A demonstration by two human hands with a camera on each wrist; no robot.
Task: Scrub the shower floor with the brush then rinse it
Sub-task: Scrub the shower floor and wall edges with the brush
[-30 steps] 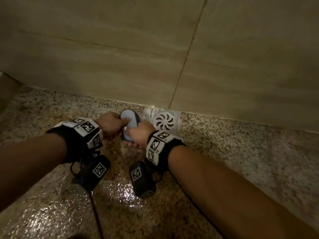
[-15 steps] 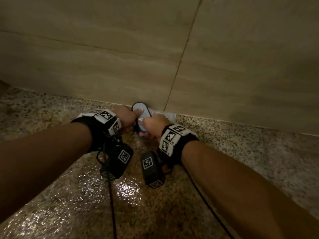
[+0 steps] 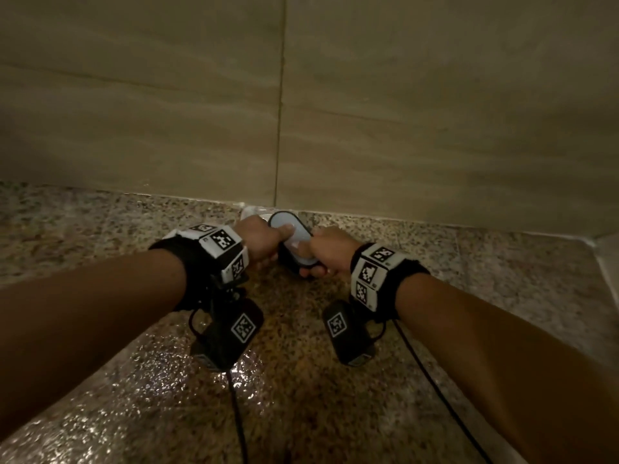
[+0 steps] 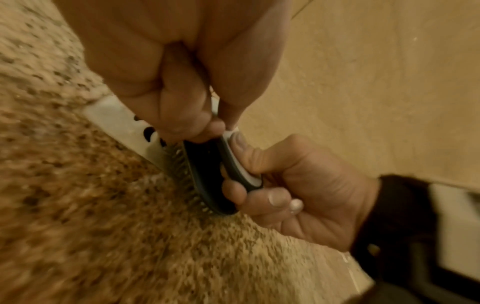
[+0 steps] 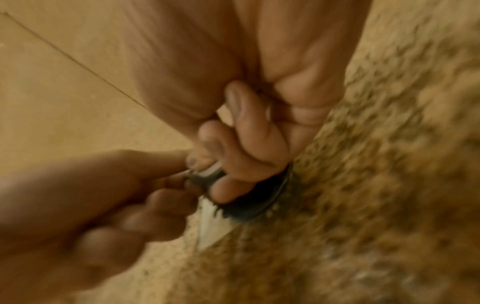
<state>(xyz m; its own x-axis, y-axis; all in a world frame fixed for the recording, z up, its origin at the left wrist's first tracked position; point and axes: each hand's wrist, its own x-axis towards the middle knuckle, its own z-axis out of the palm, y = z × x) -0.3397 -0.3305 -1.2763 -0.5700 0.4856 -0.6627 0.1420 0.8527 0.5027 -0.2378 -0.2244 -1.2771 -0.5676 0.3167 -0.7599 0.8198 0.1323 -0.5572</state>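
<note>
The brush [image 3: 294,241] sits between both hands on the wet granite floor [image 3: 301,396], at the foot of the wall [image 3: 402,112]. The left hand [image 3: 259,241] curls round its far end, thumb on the pale top. The right hand [image 3: 330,251] clamps the near end, fingers wrapped under the dark body. Bristles press the floor just beside the white drain [image 4: 116,115], which lies partly hidden behind the left hand.

Clearance at the wall base
Tiled wall [image 3: 402,112] blocks forward travel just beyond the brush [image 3: 290,229]; drain cover [image 4: 122,121] lies flush beneath; wet granite floor [image 3: 301,413] open toward the viewer and rightward.
</note>
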